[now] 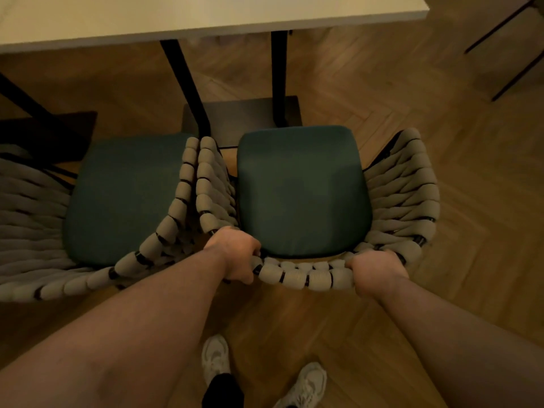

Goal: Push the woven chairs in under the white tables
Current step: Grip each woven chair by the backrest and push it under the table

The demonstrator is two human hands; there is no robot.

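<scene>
Two woven chairs with dark green seat cushions stand side by side before a white table (206,22). The right woven chair (303,189) is straight in front of me, its seat short of the table edge. My left hand (235,254) grips the left end of its woven back rail. My right hand (376,272) grips the right end of the same rail. The left woven chair (123,198) touches the right one along their armrests, and no hand is on it.
Black table legs (188,89) and a dark base plate (244,113) stand on the floor beyond the right chair's seat. Herringbone wood floor (441,142) spreads to the right, with thin dark furniture legs (512,69) at the top right. My white shoes (216,357) are below.
</scene>
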